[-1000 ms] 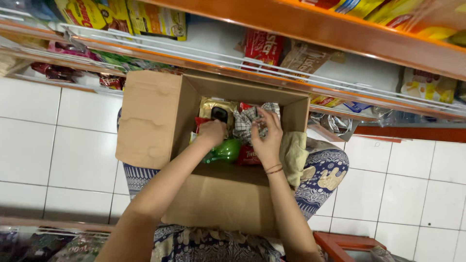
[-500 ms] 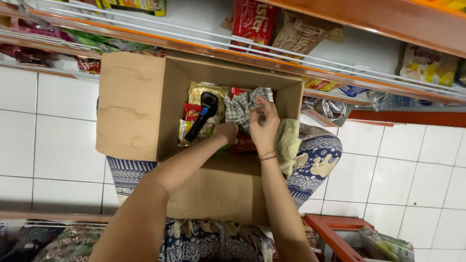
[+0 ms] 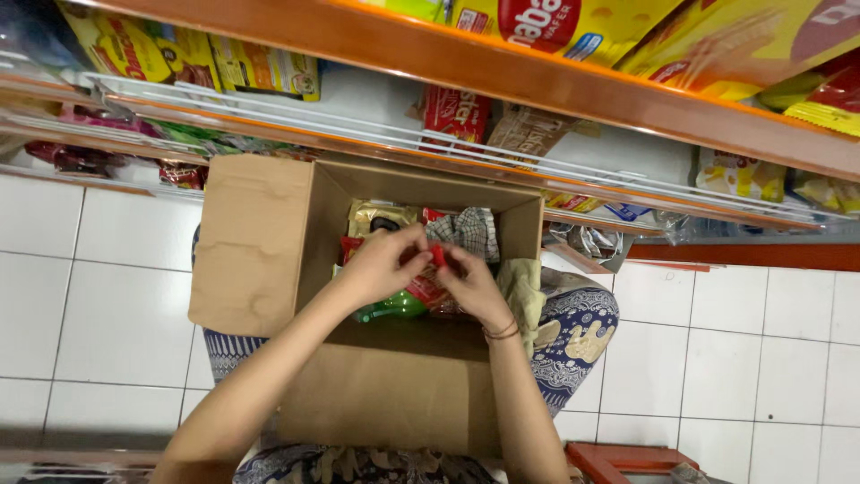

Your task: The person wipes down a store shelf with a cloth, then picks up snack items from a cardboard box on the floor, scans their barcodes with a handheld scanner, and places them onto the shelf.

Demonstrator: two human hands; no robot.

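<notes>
Both hands meet over the open cardboard box (image 3: 269, 242). Left hand (image 3: 381, 264) and right hand (image 3: 470, 285) pinch a small red packet (image 3: 437, 255) between fingertips, at box centre. Green packet (image 3: 390, 307) lies at 7 o'clock of it, checked cloth (image 3: 466, 231) at 1 o'clock. Box looks partly full; shelves (image 3: 573, 85) at 12 o'clock already hold snacks.

Two bare forearms reach forward from the bottom of the view, angling inward so that the hands meet near the centre. The left hand (image 3: 381, 264) is turned palm down, its fingers curled and pinched together at the tips. The right hand (image 3: 473, 285) sits just beside it, fingers bent toward the left hand's fingertips, each grip closed on the same small red item. Thin bands circle the right wrist.
</notes>
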